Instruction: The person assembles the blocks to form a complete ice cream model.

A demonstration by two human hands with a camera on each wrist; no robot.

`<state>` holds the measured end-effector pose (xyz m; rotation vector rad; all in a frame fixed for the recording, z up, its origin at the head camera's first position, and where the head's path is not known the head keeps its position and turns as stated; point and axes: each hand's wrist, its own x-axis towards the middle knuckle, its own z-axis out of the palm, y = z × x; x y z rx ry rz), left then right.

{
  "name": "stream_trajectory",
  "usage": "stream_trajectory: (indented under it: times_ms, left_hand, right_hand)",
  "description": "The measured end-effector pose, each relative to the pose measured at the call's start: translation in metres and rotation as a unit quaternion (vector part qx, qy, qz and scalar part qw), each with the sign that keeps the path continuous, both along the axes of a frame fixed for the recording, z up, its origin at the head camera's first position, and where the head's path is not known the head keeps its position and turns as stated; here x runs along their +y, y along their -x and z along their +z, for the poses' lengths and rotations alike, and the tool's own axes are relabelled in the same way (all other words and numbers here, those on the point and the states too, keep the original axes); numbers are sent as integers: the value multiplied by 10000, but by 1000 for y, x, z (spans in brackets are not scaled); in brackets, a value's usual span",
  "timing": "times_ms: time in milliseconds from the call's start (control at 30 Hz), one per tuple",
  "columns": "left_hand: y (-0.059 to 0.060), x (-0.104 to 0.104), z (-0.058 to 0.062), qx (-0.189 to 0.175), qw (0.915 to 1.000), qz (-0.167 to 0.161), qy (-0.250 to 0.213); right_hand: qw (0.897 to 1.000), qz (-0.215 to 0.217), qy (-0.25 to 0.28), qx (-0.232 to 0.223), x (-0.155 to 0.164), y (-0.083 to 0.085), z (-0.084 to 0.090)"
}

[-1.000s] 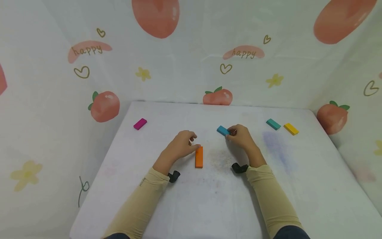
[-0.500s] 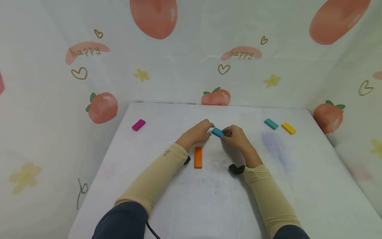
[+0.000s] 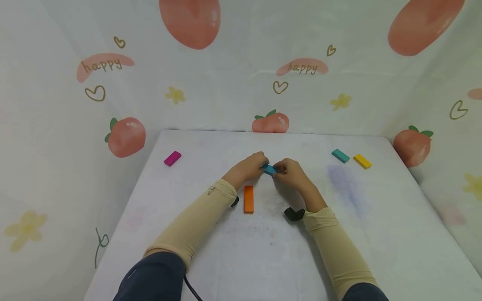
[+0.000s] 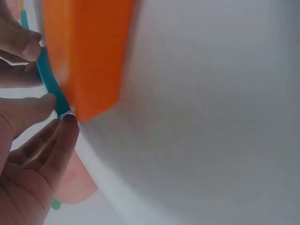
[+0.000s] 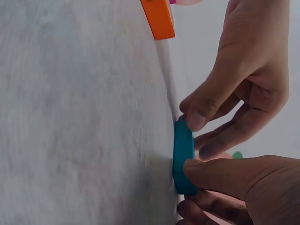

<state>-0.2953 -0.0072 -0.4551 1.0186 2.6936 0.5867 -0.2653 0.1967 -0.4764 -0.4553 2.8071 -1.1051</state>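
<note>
Toward the back middle of the table, a small blue block (image 3: 269, 169) is held between both hands. My left hand (image 3: 250, 165) pinches its left end with thumb and fingertips, and my right hand (image 3: 293, 174) pinches the right end. From the right wrist, the blue block (image 5: 183, 157) shows its long side, one thumb near each end and the fingers partly hidden behind. Nearer me lies a flat orange block (image 3: 248, 200), lengthwise to my view. In the left wrist view the orange block (image 4: 89, 51) looms large beside the hands.
A magenta block (image 3: 172, 159) lies at the back left of the white table (image 3: 241, 259). Teal (image 3: 340, 156) and yellow (image 3: 362, 161) blocks lie side by side at the back right. A printed curtain (image 3: 226, 92) stands behind. Black wrist devices (image 3: 294, 214) hang close to the table.
My left hand has moved from beside the orange block forward and right onto the blue block's left end. My right hand has brought the blue block slightly left.
</note>
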Motion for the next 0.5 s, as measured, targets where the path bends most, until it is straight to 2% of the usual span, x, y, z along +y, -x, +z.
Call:
stream_trajectory:
  times_ms: [233,500]
  left_hand:
    - [1,-9,-2,-83,9999,14,-128]
    - [-6,-24,-3,-251,9993,212,-203]
  right_hand:
    - [10000,66,-37,-38,-8,-1,0]
    - [9996,225,-3,-173,-20,-3,1]
